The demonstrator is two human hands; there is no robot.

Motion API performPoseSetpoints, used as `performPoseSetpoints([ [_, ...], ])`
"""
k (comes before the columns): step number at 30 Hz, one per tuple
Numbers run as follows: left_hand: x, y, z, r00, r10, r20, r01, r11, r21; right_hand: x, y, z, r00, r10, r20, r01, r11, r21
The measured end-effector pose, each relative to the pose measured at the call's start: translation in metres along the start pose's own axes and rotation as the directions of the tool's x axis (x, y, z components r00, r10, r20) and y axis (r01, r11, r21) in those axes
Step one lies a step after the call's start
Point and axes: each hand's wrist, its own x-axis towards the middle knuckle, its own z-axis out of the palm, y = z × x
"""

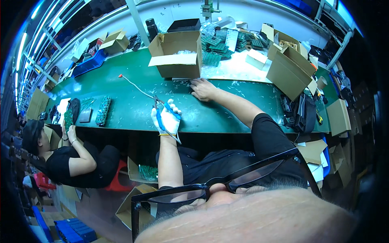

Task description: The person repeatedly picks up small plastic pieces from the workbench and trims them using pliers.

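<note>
My left hand wears a white glove and is closed around blue-handled cutting pliers, jaws pointing away from me. A thin pale cable with a red tip stretches across the table beyond the pliers' jaws; a pale length also shows below the glove. My right hand is bare and lies on the table top, fingers apart, just in front of an open cardboard box. Small white scraps are scattered around it. Clear plastic-like pieces show inside the box.
Green circuit boards are heaped behind the box. Another open carton and a black bag stand at right. On the left, a seated co-worker holds a green board. A blue tray sits farther back.
</note>
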Motion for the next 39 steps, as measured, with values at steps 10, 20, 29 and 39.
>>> performPoseSetpoints([
  [10, 0.0, 0.009, -0.002, 0.998, -0.027, -0.048, 0.028, 1.0, 0.008, -0.059, 0.039, -0.041, 0.988, 0.153, -0.033, -0.146, 0.976, 0.161],
  [20, 0.007, -0.004, 0.001, 1.0, -0.029, 0.002, 0.029, 1.0, -0.012, -0.019, 0.023, -0.015, 0.998, -0.016, 0.058, 0.012, 0.998, 0.067],
  [29, 0.0, 0.01, -0.002, 0.996, -0.046, -0.074, 0.046, 0.999, -0.003, -0.009, -0.002, -0.031, 0.984, 0.08, 0.162, -0.103, 0.984, 0.143],
  [39, 0.004, -0.003, -0.003, 0.999, -0.024, -0.045, 0.024, 1.0, -0.003, 0.009, 0.003, -0.007, 0.997, -0.011, 0.073, 0.007, 0.998, 0.063],
])
